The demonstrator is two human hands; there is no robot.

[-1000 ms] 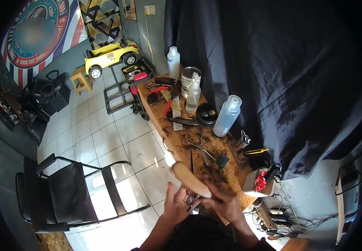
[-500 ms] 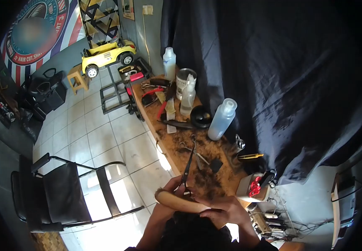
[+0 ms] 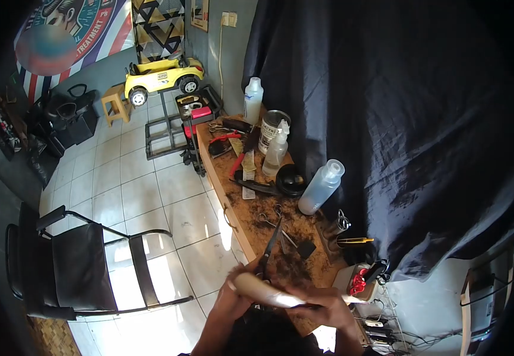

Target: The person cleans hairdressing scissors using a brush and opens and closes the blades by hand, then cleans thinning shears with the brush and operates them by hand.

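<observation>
A smooth, pale tan curved piece [image 3: 258, 289] spans my two hands, with a bright shine toward its right end; motion blur hides its exact kind. My left hand [image 3: 230, 302] is closed around its left end, most fingers hidden behind it. At the other end, my right hand [image 3: 327, 307] grips it with bent fingers. Long, dark scissors [image 3: 270, 246] point away from me just beyond my left hand; whether that hand holds them I cannot tell. Dark hair clippings [image 3: 292, 267] lie on the wooden table [image 3: 251, 234] beyond my hands.
A blue-tinted bottle [image 3: 321, 188], spray bottle [image 3: 275, 151], white bottle [image 3: 253, 101] and can [image 3: 267, 139] stand along the table's curtain side. Other scissors [image 3: 267, 218] lie among tools. A black chair [image 3: 82, 261] stands left. A dark curtain [image 3: 387, 136] hangs right.
The tan piece has tilted, its left end rising and its shiny right end turning into view. My hands have shifted slightly with it. The whole view has also moved a little.
</observation>
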